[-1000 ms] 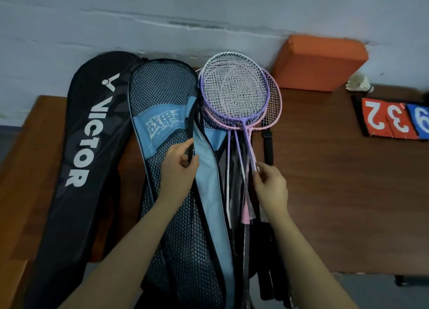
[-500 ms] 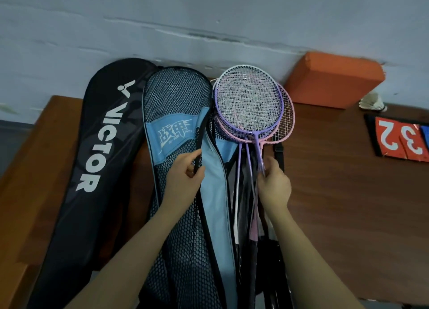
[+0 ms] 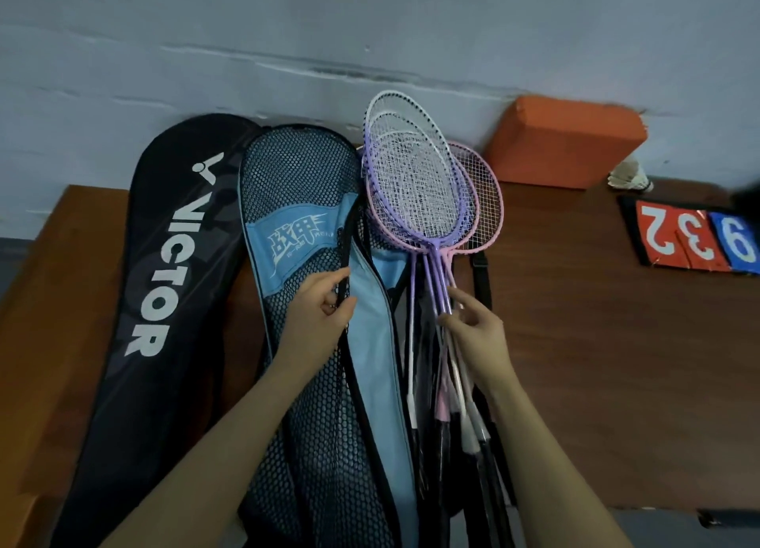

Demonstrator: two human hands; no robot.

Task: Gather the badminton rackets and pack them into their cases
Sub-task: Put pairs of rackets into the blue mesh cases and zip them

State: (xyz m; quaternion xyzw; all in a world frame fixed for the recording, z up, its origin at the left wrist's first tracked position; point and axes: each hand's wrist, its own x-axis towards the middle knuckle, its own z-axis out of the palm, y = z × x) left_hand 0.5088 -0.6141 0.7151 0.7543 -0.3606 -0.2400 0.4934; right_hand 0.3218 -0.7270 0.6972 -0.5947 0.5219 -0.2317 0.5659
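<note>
Holding the bundle of rackets (image 3: 423, 193) by the thin shafts, right hand (image 3: 479, 337) has fingers loosely curled round them, heads propped toward the wall beside the mesh case (image 3: 304, 202); left hand (image 3: 316, 321) pinches that case's black zip edge, opening lifted. Judgement: rackets light, frames stiff, strings and slim shafts easily bent; better gripped lower, at the handles, and fed in handle-first. Case soft and floppy, mouth needs holding apart. Black case (image 3: 164, 259) reads "VICTOR"; blue panel carries Chinese characters, unreadable. Score cards (image 3: 695, 237) on the surface (image 3: 596, 362) show 2, 3, 9
</note>
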